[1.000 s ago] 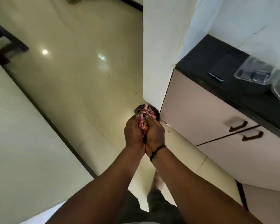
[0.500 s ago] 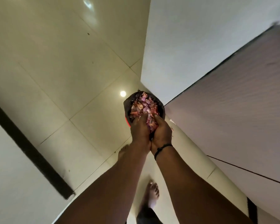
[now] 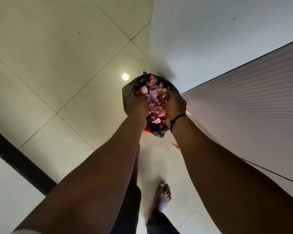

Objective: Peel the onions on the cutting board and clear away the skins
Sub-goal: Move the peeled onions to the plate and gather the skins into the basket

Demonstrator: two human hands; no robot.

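Home kitchen, floor-level corner. Glossy cream floor tiles (image 3: 61,53) with thin grout lines, ceiling lamp reflection (image 3: 125,76) on them. White wall (image 3: 218,31) far right; pale cabinet front (image 3: 252,98) at right. Small bin with black liner (image 3: 128,97) in corner, full of purple onion skins (image 3: 155,100). Bare foot (image 3: 161,196) on tile near.

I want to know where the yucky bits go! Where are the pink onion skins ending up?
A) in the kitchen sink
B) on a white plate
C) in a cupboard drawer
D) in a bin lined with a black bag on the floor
D: both hands, the left hand and the right hand, are over the black-bagged bin on the tiled floor, with the pink onion skins piled in it.
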